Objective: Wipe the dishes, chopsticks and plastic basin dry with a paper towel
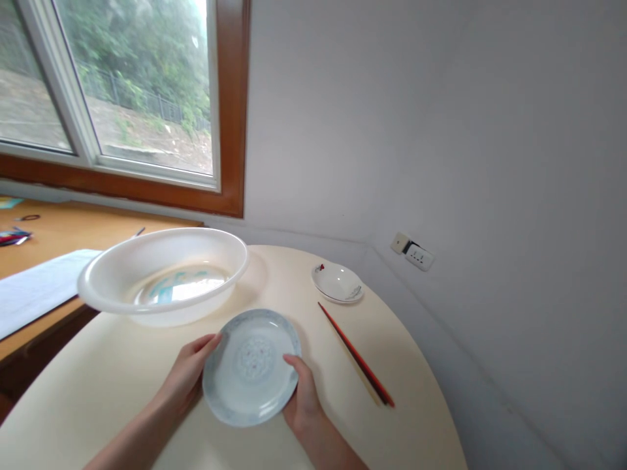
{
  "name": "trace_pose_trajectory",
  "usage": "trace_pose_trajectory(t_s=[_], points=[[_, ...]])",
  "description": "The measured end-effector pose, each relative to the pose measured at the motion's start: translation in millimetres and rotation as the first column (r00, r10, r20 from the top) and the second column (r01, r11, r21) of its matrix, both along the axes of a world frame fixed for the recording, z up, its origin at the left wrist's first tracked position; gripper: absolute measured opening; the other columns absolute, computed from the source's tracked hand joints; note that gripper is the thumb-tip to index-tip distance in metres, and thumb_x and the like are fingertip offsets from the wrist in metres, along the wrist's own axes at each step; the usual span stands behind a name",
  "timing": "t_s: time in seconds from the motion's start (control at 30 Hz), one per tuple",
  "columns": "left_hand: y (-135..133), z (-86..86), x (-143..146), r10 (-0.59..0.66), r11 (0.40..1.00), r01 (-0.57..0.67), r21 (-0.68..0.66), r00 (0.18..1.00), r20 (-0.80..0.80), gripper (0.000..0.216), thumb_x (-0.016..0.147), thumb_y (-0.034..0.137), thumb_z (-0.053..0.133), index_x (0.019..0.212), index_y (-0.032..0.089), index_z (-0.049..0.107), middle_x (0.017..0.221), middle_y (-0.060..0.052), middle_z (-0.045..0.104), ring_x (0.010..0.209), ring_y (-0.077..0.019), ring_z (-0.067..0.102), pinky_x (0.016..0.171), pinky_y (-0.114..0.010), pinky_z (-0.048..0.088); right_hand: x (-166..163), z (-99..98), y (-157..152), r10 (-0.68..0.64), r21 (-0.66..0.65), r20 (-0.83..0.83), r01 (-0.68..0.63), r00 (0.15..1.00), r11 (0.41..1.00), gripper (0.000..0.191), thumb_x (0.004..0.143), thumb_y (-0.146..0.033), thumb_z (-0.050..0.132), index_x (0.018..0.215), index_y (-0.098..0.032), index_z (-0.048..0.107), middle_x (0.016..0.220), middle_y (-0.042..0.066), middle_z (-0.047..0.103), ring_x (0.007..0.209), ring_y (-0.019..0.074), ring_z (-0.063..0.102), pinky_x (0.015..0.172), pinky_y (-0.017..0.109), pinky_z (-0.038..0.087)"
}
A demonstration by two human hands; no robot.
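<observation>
A pale blue-white plate (252,398) with a flower pattern in its middle is held up over the table, tilted towards me. My left hand (193,365) grips its left edge, thumb on the rim and fingers beneath. On the right edge, my right hand (304,395) holds it with the thumb lying on the upper face. The fingers under the plate are hidden. Beyond it stands a large whitish plastic basin (161,305), with water and a bluish patch visible in the bottom.
A round cream table (411,431) carries everything near me. To the right lie chopsticks (355,352), red and pale ones, below a small white dish (337,284). At left a wooden desk (122,219) holds paper (44,284). A wall with a socket (419,256) borders the right.
</observation>
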State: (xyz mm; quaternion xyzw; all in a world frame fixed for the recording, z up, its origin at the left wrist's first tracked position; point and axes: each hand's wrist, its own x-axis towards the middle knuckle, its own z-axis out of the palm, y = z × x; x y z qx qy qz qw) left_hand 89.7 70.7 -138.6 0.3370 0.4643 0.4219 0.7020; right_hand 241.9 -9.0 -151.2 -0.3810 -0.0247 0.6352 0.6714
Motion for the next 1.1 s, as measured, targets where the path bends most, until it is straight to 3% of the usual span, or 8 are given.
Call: trace_pose_trajectory(t_s=[0.17, 0.3, 0.5, 0.7, 0.77, 0.87, 1.0, 1.1], points=[[-1.9, -1.1, 0.5, -0.119, 0.982, 0.117, 0.145, 0.993, 0.0, 0.042, 0.061, 0.045, 0.073, 0.082, 0.009, 0.065, 0.069, -0.009, 0.069, 0.063, -0.0197, 0.064, 0.057, -0.028, 0.049, 6.6, 0.3, -0.2, -0.074, -0.012, -0.006, 0.074, 0.997, 0.997, 0.025, 0.063, -0.026, 0.059, 0.084, -0.012, 0.067, 0.083, 0.007, 0.073, 0.091, 0.0252, 0.066, 0.085, 0.036, 0.049], [1.4, -5.7, -4.3, -0.292, 0.945, 0.293, 0.148, 0.956, -0.025, 0.042, 0.069, 0.048, 0.065, 0.083, 0.008, 0.062, 0.051, -0.003, 0.06, 0.039, -0.0133, 0.054, 0.037, -0.023, 0.042, 8.1, -0.9, 0.0, -0.117, -0.017, -0.008, 0.116, 0.993, 0.993, 0.027, 0.064, -0.027, 0.059, 0.086, -0.013, 0.066, 0.082, 0.007, 0.073, 0.091, 0.0262, 0.066, 0.084, 0.038, 0.05], [10.5, -21.5, -20.4, -0.571, 0.821, 0.571, 0.029, 0.818, 0.069, 0.067, 0.078, 0.034, 0.055, 0.132, 0.009, 0.026, 0.051, -0.008, 0.065, 0.039, -0.0226, 0.061, 0.033, -0.024, 0.045, 8.9, -2.6, 1.2, -0.102, -0.02, 0.041, 0.103, 0.994, 0.994, 0.028, 0.064, -0.031, 0.058, 0.085, -0.014, 0.067, 0.086, 0.008, 0.073, 0.091, 0.0266, 0.065, 0.081, 0.037, 0.051], [10.4, -19.7, -21.1, -0.517, 0.854, 0.519, 0.026, 0.843, 0.149, 0.079, 0.068, 0.018, 0.054, 0.136, 0.01, 0.014, 0.062, -0.009, 0.068, 0.034, -0.0221, 0.059, 0.029, -0.025, 0.044, 15.5, -5.1, 2.8, 0.047, 0.042, 0.242, -0.059, 0.969, 0.997, 0.037, 0.063, -0.041, 0.06, 0.086, -0.013, 0.067, 0.083, 0.009, 0.072, 0.086, 0.0264, 0.065, 0.075, 0.035, 0.051], [9.9, -16.0, -19.2, -0.477, 0.878, 0.478, 0.029, 0.868, 0.136, 0.078, 0.065, 0.017, 0.055, 0.134, 0.009, 0.018, 0.059, -0.006, 0.066, 0.033, -0.0214, 0.058, 0.028, -0.024, 0.043, 25.1, -7.3, 4.8, 0.031, 0.055, 0.475, -0.065, 0.88, 0.996, 0.038, 0.063, -0.045, 0.062, 0.082, -0.012, 0.068, 0.078, 0.008, 0.071, 0.079, 0.0241, 0.064, 0.072, 0.032, 0.05], [9.5, -13.6, -16.6, -0.461, 0.887, 0.46, 0.039, 0.883, 0.083, 0.073, 0.062, 0.017, 0.055, 0.129, 0.007, 0.025, 0.056, -0.006, 0.066, 0.034, -0.0209, 0.058, 0.03, -0.024, 0.045, 45.4, -11.6, 8.7, -0.068, 0.059, 0.798, 0.035, 0.599, 0.998, 0.038, 0.065, -0.048, 0.062, 0.071, -0.011, 0.067, 0.064, 0.005, 0.067, 0.064, 0.0195, 0.06, 0.059, 0.028, 0.047], [10.0, -14.9, -14.3, -0.439, 0.897, 0.438, 0.057, 0.898, 0.024, 0.063, 0.061, 0.019, 0.053, 0.12, 0.008, 0.032, 0.047, -0.006, 0.063, 0.034, -0.0199, 0.057, 0.031, -0.023, 0.044, 64.0, -14.2, 11.8, -0.153, 0.088, 0.9, 0.173, 0.409, 0.981, 0.045, 0.068, -0.05, 0.058, 0.083, -0.009, 0.068, 0.063, 0.006, 0.065, 0.058, 0.0186, 0.058, 0.051, 0.027, 0.046], [10.3, -14.6, -13.4, -0.41, 0.91, 0.41, 0.065, 0.912, -0.002, 0.056, 0.061, 0.021, 0.053, 0.113, 0.01, 0.035, 0.041, -0.003, 0.059, 0.034, -0.0195, 0.056, 0.031, -0.023, 0.044, 61.9, -12.6, 8.2, -0.247, 0.229, 0.93, 0.097, 0.273, 0.969, 0.04, 0.073, -0.046, 0.057, 0.089, -0.011, 0.068, 0.075, 0.007, 0.068, 0.067, 0.0184, 0.06, 0.059, 0.026, 0.048]])
